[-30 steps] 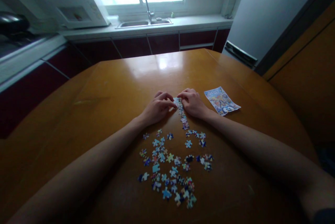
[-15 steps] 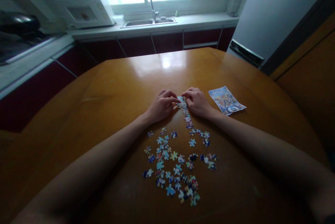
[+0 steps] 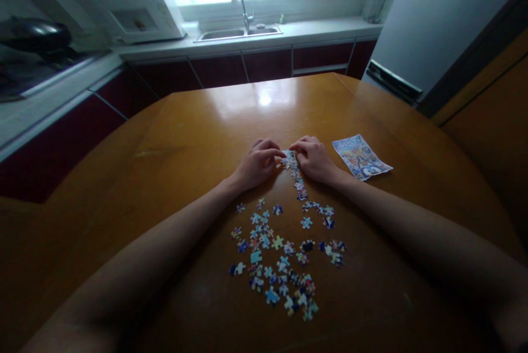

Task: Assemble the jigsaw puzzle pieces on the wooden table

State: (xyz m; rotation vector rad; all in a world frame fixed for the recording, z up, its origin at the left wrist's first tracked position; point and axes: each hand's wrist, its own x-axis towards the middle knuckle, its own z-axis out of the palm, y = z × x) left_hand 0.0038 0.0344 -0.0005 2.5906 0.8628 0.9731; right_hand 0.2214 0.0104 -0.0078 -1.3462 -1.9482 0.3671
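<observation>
My left hand (image 3: 256,164) and my right hand (image 3: 314,157) rest on the brown wooden table (image 3: 198,133), fingers curled, fingertips meeting at the far end of a short joined strip of puzzle pieces (image 3: 295,174). Each hand pinches or presses that end of the strip. Several loose colourful puzzle pieces (image 3: 280,259) lie scattered on the table between my forearms, nearer to me. A printed picture sheet (image 3: 361,156) lies flat just right of my right hand.
Beyond the table runs a kitchen counter with a sink and tap (image 3: 243,23) under a bright window. A white microwave (image 3: 140,17) stands at the back left, a dark pan (image 3: 37,34) at far left, a grey fridge (image 3: 429,23) at right.
The view has shifted slightly, so everything sits a little further right. Both hands stay at the far end of the strip with only small finger movement.
</observation>
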